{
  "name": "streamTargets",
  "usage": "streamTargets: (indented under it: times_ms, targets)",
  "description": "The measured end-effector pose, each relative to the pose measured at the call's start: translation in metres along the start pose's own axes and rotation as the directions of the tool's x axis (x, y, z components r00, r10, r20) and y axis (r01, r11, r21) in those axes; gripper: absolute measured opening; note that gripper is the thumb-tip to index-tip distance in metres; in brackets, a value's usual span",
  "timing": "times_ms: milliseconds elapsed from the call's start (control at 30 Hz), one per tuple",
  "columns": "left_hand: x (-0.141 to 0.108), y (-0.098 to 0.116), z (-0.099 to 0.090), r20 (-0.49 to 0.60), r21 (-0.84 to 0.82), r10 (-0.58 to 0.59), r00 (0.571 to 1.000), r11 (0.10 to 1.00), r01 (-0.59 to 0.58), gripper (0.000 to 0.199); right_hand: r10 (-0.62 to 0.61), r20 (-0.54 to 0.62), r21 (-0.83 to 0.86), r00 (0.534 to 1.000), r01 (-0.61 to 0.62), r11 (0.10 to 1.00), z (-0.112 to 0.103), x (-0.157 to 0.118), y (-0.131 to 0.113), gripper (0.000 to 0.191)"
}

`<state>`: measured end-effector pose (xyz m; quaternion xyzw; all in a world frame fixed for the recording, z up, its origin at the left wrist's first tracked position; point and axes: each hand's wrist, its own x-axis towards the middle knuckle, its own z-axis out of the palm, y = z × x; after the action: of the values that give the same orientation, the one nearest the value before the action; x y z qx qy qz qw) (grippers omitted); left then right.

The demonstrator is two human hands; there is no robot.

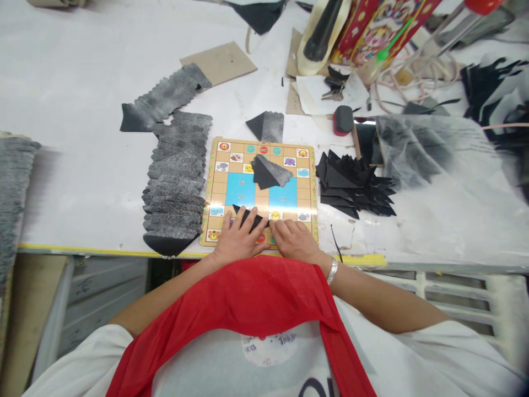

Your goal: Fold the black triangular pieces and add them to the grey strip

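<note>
- Left hand (pixel 239 236): fingers spread, laid over black piece (pixel 257 220).
- Right hand (pixel 295 238): fingers bunched together, tips at piece's right end; can't tell if pinching.
- Black piece: on near part of board (pixel 220 193), partly hidden by left hand.
- Black-grey piece (pixel 266 172): on board, farther than both hands.
- Board: flat on worktop (pixel 82 110), near edge.
- Grey row (pixel 177 176): overlapping pieces, left of board.
- Black pile (pixel 351 184): right of board.
- Small piece (pixel 273 125): just beyond board's far edge.
</note>
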<state>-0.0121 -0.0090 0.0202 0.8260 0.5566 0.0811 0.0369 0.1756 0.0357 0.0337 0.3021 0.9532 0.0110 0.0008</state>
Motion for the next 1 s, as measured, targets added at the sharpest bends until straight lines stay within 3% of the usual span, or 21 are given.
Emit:
streamTargets:
  times_ms: [133,300,533,767,1000]
  targets:
    - [-0.001,0.002,-0.003,0.056,-0.001,-0.022,0.998,1.000,0.022,0.059,0.108,0.004,0.215,0.994,-0.106,0.971,0.001,-0.010,0.004,0.035]
    - [-0.001,0.005,-0.006,0.080,-0.008,-0.040,0.996,0.999,0.041,0.062,0.321,-0.097,0.461,0.942,-0.244,0.853,0.003,-0.013,0.005,0.038]
    - [-0.001,0.006,-0.007,0.110,0.012,-0.061,0.992,0.998,0.060,0.065,0.272,-0.080,0.317,0.959,-0.235,0.919,0.010,-0.010,-0.011,0.034]
    - [-0.001,0.005,-0.005,0.100,0.020,-0.054,0.994,0.998,0.052,0.065,0.334,-0.117,0.382,0.935,-0.268,0.884,0.013,-0.014,-0.004,0.036]
    - [0.002,0.008,-0.009,0.114,0.041,-0.058,0.992,0.998,0.054,0.065,0.127,0.008,0.069,0.992,-0.127,0.989,0.004,-0.015,-0.009,0.036]
